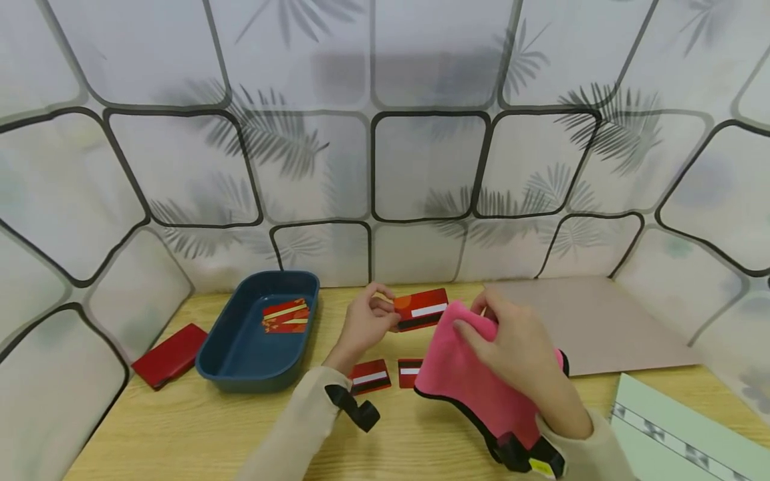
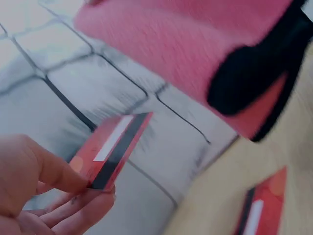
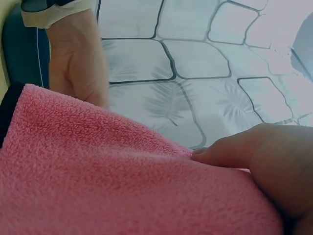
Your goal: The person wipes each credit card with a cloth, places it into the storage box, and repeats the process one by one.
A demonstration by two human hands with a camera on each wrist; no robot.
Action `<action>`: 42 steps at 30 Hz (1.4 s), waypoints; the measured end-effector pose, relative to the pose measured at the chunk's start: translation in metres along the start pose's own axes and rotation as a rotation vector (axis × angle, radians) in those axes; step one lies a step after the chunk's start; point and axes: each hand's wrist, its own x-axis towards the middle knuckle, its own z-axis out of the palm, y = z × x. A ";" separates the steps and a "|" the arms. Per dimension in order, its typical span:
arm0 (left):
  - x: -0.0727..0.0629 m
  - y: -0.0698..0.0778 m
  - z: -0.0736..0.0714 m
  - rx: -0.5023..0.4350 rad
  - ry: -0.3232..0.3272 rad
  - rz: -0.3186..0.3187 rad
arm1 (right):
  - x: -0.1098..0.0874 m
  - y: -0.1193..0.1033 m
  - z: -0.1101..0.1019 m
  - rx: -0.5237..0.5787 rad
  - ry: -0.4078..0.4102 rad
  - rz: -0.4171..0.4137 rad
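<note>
My left hand [image 1: 368,322] pinches a red card [image 1: 421,309] by its left end, above the table. The card's back faces me, with a white strip and a dark stripe, as the left wrist view also shows. My right hand [image 1: 519,341] grips a pink cloth [image 1: 463,374] with dark edging between thumb and fingers, just right of the card. The cloth hangs down over part of the table. Two more red cards lie on the table: one [image 1: 369,377] beside my left wrist, the other [image 1: 409,373] partly hidden by the cloth.
A blue tray [image 1: 259,384] at the left holds several red and gold cards [image 1: 285,316]. A dark red wallet-like item [image 1: 170,355] lies left of it. At the right are a greyish-pink sheet [image 1: 589,327] and a pale green patterned board [image 1: 680,427]. A patterned curtain-like wall [image 1: 430,167] stands behind.
</note>
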 end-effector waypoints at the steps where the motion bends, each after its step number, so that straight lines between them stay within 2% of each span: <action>1: -0.003 0.005 0.000 0.005 0.017 -0.003 | 0.000 -0.001 0.000 0.005 0.002 0.000; 4: -0.010 0.019 0.000 0.011 0.044 0.011 | 0.000 -0.004 -0.001 0.015 0.002 -0.003; 8: -0.020 0.028 0.000 0.015 0.019 0.050 | -0.001 -0.008 0.001 0.015 -0.002 -0.026; 13: -0.031 0.028 0.004 0.007 -0.050 0.077 | -0.003 -0.012 0.010 0.034 0.025 -0.087; 21: -0.039 0.027 0.013 0.093 -0.139 0.136 | -0.008 -0.014 0.026 0.054 0.013 -0.172; 24: -0.040 0.027 0.015 0.100 -0.153 0.182 | -0.007 -0.012 0.029 0.057 0.016 -0.197; 31: -0.037 0.031 0.013 0.121 -0.184 0.287 | -0.002 -0.007 0.032 0.058 0.101 -0.245; 37: -0.047 0.036 0.007 0.188 -0.191 0.296 | -0.009 -0.011 0.039 0.012 0.132 -0.219; 42: -0.049 0.039 0.005 0.191 -0.178 0.284 | -0.007 -0.014 0.039 -0.019 0.129 -0.209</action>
